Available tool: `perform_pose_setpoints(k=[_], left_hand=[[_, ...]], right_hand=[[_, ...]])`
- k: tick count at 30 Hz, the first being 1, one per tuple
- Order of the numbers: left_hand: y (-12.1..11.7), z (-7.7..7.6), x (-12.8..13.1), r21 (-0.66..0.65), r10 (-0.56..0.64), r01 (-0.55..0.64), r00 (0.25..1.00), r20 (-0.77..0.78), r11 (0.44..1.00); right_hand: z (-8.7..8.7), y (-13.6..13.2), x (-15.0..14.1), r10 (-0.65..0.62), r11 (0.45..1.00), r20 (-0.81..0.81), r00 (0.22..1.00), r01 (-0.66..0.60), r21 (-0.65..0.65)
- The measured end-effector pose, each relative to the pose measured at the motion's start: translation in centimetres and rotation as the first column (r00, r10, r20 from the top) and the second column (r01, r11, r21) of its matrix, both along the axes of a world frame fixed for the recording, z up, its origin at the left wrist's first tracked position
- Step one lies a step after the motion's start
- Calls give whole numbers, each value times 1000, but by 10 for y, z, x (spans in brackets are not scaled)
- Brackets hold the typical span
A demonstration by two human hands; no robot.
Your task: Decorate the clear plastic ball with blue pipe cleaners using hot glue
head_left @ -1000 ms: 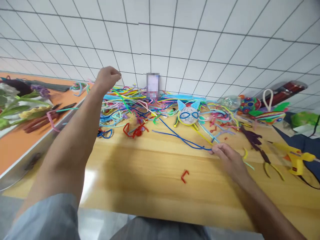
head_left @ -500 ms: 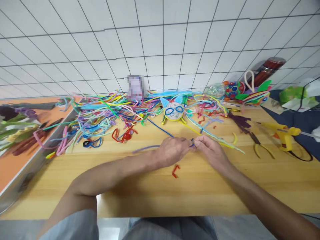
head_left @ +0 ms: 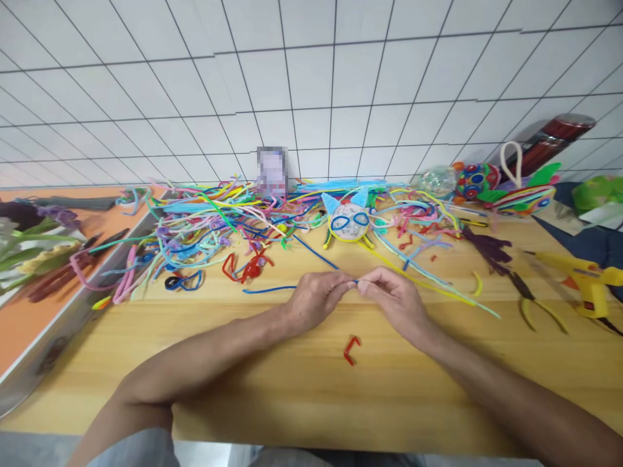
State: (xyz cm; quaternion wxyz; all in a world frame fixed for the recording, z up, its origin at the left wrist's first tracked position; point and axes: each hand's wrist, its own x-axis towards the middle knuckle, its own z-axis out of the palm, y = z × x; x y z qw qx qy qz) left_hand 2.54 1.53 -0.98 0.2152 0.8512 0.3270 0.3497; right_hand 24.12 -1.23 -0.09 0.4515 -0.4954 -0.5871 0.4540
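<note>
My left hand (head_left: 318,298) is closed in a pinch on a blue pipe cleaner (head_left: 269,290), whose free end sticks out to the left over the table. Fingertip to fingertip with it, my right hand (head_left: 393,299) pinches the same blue strand, and only a short bit shows between them. Another blue length (head_left: 316,253) slants from the pile to behind my left hand; whether it is a separate piece I cannot tell. A bent red pipe cleaner piece (head_left: 349,351) lies on the wood in front of my hands. Behind them stands a round cat-like face (head_left: 349,226) with blue ears and eye loops.
A tangled heap of coloured pipe cleaners (head_left: 195,224) lines the wall. Pliers (head_left: 533,301) and a yellow glue gun (head_left: 586,279) lie at right. Red twisted pieces (head_left: 250,264) rest left of centre. A grey tray edge (head_left: 73,324) bounds the left side.
The view has turned slightly left, so things appear further right. My hands have brought their fingertips together in line; the small blue bend seen between them before is now just a short strand.
</note>
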Motion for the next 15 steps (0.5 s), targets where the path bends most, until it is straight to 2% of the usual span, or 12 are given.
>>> perform_pose_setpoints(k=[3, 8, 15], left_hand=[[1, -10, -6, -15, 10, -9, 999, 47, 1000], [4, -23, -9, 47, -9, 5, 997, 71, 999], [6, -22, -11, 104, -16, 5, 994, 109, 995]], right_hand=[[-10, 1, -7, -16, 999, -48, 999, 14, -46], [-23, -1, -6, -82, 991, -66, 994, 74, -109], [-31, -4, -2, -59, 996, -137, 989, 49, -80]])
